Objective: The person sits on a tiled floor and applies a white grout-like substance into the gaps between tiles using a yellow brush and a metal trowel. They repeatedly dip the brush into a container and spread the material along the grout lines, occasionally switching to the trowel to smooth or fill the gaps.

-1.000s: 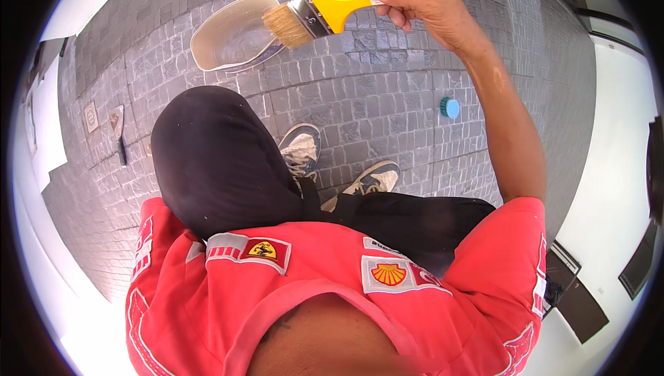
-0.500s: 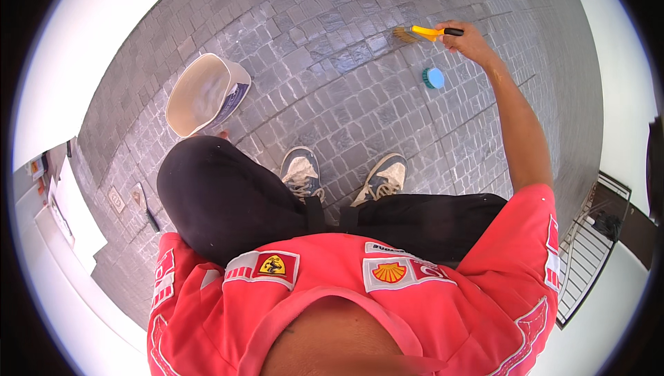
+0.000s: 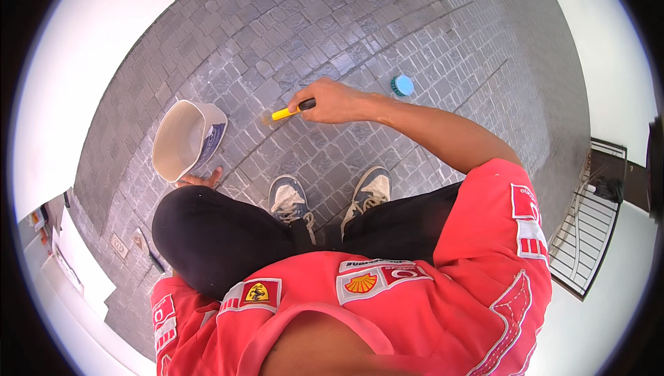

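Note:
My right hand (image 3: 330, 99) grips a hand brush (image 3: 285, 113) with a yellow body, a black handle end and tan bristles. Its bristles, slightly blurred, point left at the grey stone paving (image 3: 332, 148), in front of my shoes. To the left, a cream bucket (image 3: 176, 137) with a dark label shows its wide mouth; what it holds cannot be made out. My left hand (image 3: 202, 178) is beside the bucket's near lower side with its visible fingers apart, partly hidden by my knee; whether it touches the bucket is unclear.
A round light-blue scrub brush (image 3: 402, 86) with green bristles lies beyond my right forearm. A trowel-like tool (image 3: 149, 251) with a dark handle lies at the left, beside a small square plate (image 3: 119, 245). White walls edge the paving; a dark metal railing (image 3: 588, 231) stands at the right.
My right hand has brought the yellow brush from the far right across to the left, nearer the bucket. More of my left hand shows now. The whole view has shifted slightly.

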`<state>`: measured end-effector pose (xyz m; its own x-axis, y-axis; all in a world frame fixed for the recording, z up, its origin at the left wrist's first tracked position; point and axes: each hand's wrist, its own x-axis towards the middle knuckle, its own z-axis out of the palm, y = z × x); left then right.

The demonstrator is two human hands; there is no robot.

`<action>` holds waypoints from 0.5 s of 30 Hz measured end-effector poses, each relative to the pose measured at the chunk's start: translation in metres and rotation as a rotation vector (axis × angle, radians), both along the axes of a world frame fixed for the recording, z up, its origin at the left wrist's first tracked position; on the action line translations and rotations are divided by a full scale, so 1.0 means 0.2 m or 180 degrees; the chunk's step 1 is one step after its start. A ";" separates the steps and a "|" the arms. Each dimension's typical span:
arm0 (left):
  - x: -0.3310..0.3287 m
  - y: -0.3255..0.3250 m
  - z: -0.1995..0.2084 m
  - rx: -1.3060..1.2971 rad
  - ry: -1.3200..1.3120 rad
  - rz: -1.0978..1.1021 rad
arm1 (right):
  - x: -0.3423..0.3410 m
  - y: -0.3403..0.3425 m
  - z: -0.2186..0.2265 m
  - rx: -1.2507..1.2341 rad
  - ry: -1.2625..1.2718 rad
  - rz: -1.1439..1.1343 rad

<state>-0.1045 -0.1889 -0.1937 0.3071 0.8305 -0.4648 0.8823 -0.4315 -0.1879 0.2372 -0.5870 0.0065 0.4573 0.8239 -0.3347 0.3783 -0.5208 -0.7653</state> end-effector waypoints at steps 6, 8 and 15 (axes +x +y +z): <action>0.29 -0.09 0.05 -0.0056 0.0291 -0.0302 | 0.82 -0.78 0.01 -0.0327 0.0544 -0.2569; 0.31 -0.10 0.07 -0.0105 0.0285 -0.0306 | 0.98 -0.99 -0.01 -0.0034 0.0243 -0.3169; 0.26 -0.04 -0.04 -0.0064 -0.0197 -0.0219 | 0.74 -0.61 -0.08 -0.1421 -0.1718 -0.1562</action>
<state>-0.0530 -0.1972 -0.2018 0.3917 0.7972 -0.4595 0.8602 -0.4945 -0.1247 0.3858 -0.7091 -0.0089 0.9179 0.3337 -0.2145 0.2848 -0.9307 -0.2294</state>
